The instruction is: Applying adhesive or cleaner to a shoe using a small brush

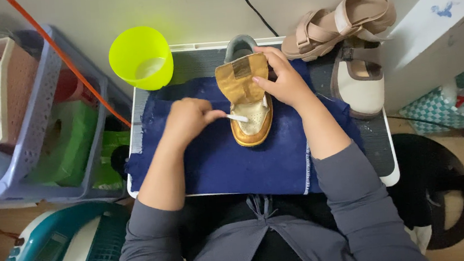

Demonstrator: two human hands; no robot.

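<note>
A small tan and cream shoe (pixel 251 122) lies on a dark blue cloth (pixel 218 159) spread over a white table (pixel 394 174). My right hand (pixel 281 78) grips the shoe's raised tongue and upper end. My left hand (pixel 188 119) holds a small white brush (pixel 236 118) with its tip against the shoe's side. Both arms wear grey sleeves.
A bright green cup (pixel 141 57) stands at the table's back left. A beige sandal (pixel 339 22) and a beige-and-brown shoe (pixel 358 79) rest at the back right. A lilac basket (pixel 44 123) with green items sits left. A teal appliance (pixel 59 252) is at lower left.
</note>
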